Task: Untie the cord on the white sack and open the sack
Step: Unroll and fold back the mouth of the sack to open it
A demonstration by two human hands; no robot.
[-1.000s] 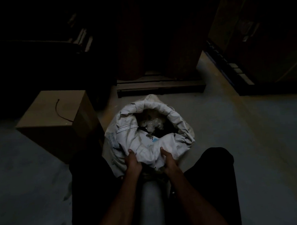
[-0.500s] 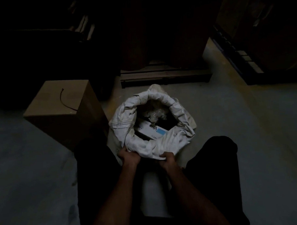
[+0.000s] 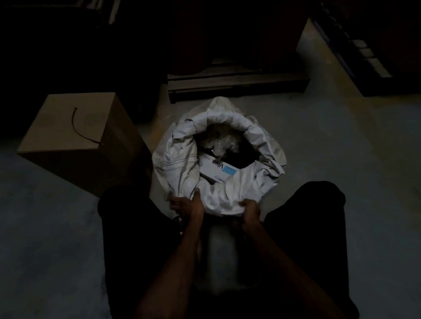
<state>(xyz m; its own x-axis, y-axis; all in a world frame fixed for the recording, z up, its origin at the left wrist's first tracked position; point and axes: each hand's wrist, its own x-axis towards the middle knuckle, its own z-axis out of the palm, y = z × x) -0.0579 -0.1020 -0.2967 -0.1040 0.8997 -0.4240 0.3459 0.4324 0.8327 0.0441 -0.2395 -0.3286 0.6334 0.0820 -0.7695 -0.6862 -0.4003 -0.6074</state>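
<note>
Sack [image 3: 180, 158] sits on the floor between your knees, mouth already rolled wide. In the head view your left hand [image 3: 188, 206] grips its rim at seven o'clock, and your right hand [image 3: 249, 209] grips it at five. Tugging hard toward you could tip it and spill the white box [image 3: 217, 170]. No cord shows at the mouth.
</note>
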